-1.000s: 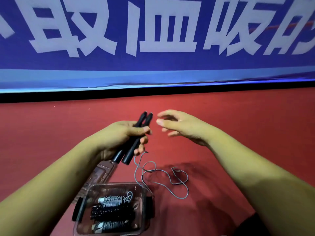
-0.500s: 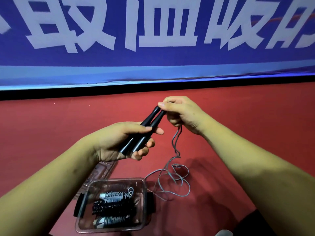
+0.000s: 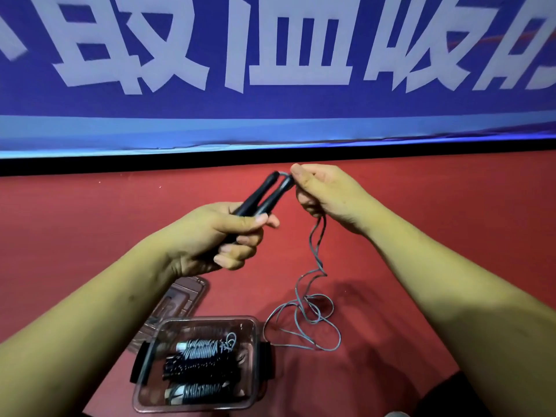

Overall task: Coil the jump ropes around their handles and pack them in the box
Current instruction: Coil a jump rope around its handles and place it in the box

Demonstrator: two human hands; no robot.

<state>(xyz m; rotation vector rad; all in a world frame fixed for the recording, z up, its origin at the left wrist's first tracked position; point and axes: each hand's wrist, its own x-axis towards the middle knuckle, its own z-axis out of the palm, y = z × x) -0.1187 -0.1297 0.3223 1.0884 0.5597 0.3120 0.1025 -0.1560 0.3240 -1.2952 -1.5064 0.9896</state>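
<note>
My left hand (image 3: 222, 236) grips two black jump-rope handles (image 3: 264, 197) side by side, their tips pointing up and to the right. My right hand (image 3: 325, 194) pinches the grey rope (image 3: 313, 299) right at the handle tips. From that hand the rope hangs down and lies in loose loops on the red floor. A clear plastic box (image 3: 255, 326) stands open at the bottom centre. Inside it lie three coiled jump ropes (image 3: 198, 368), stacked side by side.
The box's clear lid (image 3: 186, 296) lies on the red floor just behind the box, partly under my left forearm. A blue banner (image 3: 270, 70) with large white characters runs across the back, above a black strip.
My right hand went from open beside the handles to pinching the rope at their tips. Both hands rose slightly, lifting part of the rope off the floor.
</note>
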